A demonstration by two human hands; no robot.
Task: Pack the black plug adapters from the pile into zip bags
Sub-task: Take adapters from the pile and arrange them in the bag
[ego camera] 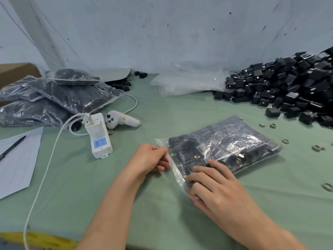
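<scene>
Green tabletop (162,114); left hand (151,157) at bag (234,141) edge

The person is working bare-handed: the left hand (150,158) and the right hand (216,188) are showing uncovered, as are both wrists. The left forearm (111,204) and the right forearm (261,228) are likewise showing bare, slender and smooth, and are being cut off by the view's lower edge.
</scene>
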